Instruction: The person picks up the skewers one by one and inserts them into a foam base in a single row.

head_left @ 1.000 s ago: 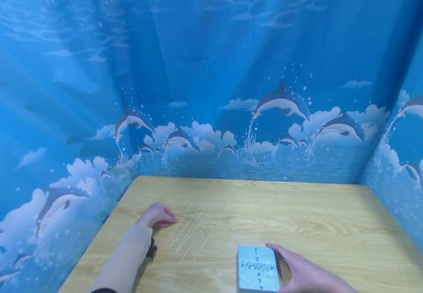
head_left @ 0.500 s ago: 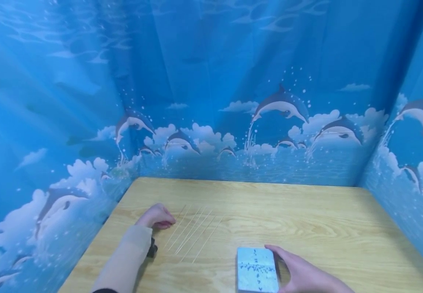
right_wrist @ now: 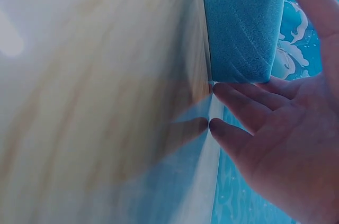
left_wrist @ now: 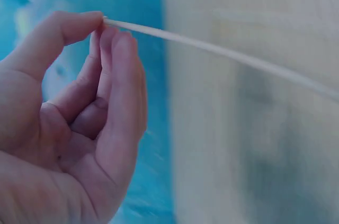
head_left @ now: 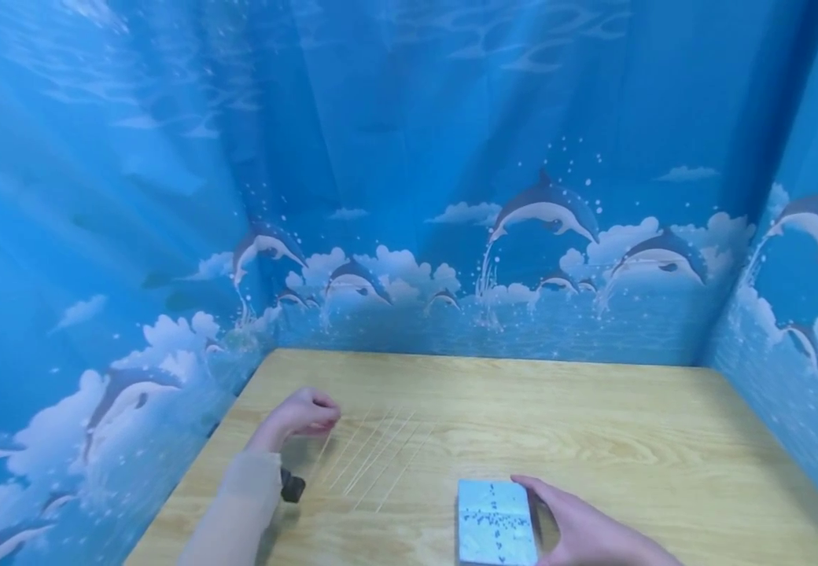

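My left hand [head_left: 303, 412] pinches the end of a thin wooden stick [left_wrist: 228, 53] between thumb and fingertips. The stick runs off the right side in the left wrist view, tilted over the table. Several similar sticks [head_left: 378, 453] lie slanted and roughly parallel on the table, just right of that hand. Farther right, my right hand [head_left: 586, 525] holds a light blue foam block [head_left: 497, 542] by its right side, thumb and fingers spread around it. In the right wrist view, fingertips [right_wrist: 222, 92] touch the block's lower end, close to the tabletop.
The wood-grain table [head_left: 593, 417] is bordered by a blue curtain [head_left: 409, 157] printed with dolphins at the back and both sides. Dark specks form a cross on the foam block's top. A small black device [head_left: 292, 487] sits under the left wrist.
My left hand has picked up the leftmost stick and drawn it slightly left, away from the others. The right hand and foam block stay put; the head view shifts slightly.
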A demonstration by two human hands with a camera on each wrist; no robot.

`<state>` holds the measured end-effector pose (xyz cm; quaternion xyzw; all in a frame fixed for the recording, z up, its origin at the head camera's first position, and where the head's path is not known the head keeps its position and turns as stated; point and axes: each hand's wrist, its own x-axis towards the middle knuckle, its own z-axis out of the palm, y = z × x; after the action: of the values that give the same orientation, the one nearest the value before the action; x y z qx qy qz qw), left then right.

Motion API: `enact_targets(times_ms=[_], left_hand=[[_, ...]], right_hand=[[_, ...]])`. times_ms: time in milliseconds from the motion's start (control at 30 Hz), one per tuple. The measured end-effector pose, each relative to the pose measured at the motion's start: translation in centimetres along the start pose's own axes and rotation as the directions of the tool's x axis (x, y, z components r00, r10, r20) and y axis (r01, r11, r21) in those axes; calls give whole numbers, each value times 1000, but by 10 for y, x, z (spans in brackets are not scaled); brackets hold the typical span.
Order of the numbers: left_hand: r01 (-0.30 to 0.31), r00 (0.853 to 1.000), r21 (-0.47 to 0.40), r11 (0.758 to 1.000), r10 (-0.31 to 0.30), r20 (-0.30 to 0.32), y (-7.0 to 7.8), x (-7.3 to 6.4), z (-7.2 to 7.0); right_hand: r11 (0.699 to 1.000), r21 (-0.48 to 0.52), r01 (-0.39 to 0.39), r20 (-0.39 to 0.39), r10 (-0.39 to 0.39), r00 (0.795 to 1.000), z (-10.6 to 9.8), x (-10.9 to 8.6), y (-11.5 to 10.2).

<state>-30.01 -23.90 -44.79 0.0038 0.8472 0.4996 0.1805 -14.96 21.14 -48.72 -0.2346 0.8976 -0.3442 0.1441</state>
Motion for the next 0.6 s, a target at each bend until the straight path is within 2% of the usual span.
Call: enact_targets(times_ms=[100,267,333,433,533,600], left_hand=[[-58,998,-47,997,60,34,21,-9,4],[-139,989,-83,987,142,32,58,-29,20],[-183,982,-121,976,188,34,70,-39,29],[-262,961,-203,944,274,32,87,-52,46],[-335,933,-304,892,359,26,98,-59,67],[-363,918,-361,859,396,21,104,-62,82]], right_hand=[[1000,20,-15,8,15,1000,0,2,0],[999,23,-27,15,27,1000,-1,4,0],[999,34,-33,29,32,999,0,5,0],[996,69,-48,45,45,998,0,5,0],[991,115,-72,56,66,996,1,4,0],[982,163,-94,66,84,994,0,4,0]])
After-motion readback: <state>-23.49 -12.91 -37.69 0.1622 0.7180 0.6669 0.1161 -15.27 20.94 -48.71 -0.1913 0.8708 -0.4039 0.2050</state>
